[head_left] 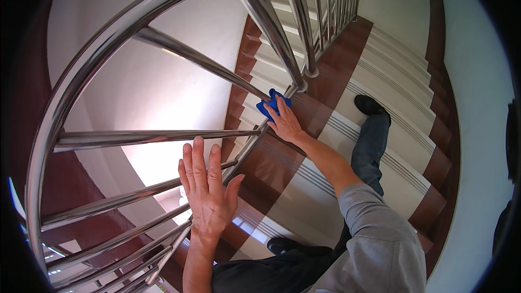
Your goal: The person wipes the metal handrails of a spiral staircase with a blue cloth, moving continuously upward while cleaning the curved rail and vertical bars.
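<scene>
My right hand reaches forward and presses a crumpled blue cloth around the lower end of a shiny metal baluster, close to the bottom rail. Its fingers bend over the cloth and partly cover it. Nearer to me, my left hand is raised with its back showing, fingers stretched out and thumb apart, holding nothing. The fingertips lie just below another baluster in the picture; whether they touch it I cannot tell.
A curved metal handrail sweeps along the left, with several balusters and a drop beyond. Cream steps with dark grooved lines and brown edges run along the right, beside a pale wall. My black shoes stand on different steps.
</scene>
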Action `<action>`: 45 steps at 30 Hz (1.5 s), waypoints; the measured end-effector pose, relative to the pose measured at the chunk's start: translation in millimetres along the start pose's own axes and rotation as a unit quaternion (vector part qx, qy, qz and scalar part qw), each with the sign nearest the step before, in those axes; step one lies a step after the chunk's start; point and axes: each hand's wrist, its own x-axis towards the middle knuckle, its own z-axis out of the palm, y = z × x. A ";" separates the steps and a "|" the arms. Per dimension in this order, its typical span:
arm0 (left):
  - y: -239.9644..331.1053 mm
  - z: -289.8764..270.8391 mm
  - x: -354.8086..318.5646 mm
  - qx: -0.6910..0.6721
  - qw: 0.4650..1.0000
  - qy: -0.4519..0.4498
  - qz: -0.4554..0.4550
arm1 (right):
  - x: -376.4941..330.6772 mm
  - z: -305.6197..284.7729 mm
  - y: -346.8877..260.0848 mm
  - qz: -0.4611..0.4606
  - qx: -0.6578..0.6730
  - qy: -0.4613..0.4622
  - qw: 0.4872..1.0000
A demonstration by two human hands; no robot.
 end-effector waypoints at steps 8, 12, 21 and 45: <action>10.9 8.4 9.7 -0.027 0.999 -0.027 0.022 | -21.7 11.9 23.2 0.071 -0.006 -0.125 0.990; 10.7 8.4 5.9 -0.033 0.999 -0.026 0.031 | -27.3 -6.3 16.5 0.047 0.032 -0.078 0.995; 6.9 10.2 -5.9 -0.051 0.997 -0.020 0.052 | 26.2 -154.8 -44.9 -0.055 0.077 0.085 0.992; -4.2 25.9 -15.1 -0.120 0.990 -0.070 0.034 | 151.4 -205.9 -53.8 -0.120 -0.072 0.247 0.959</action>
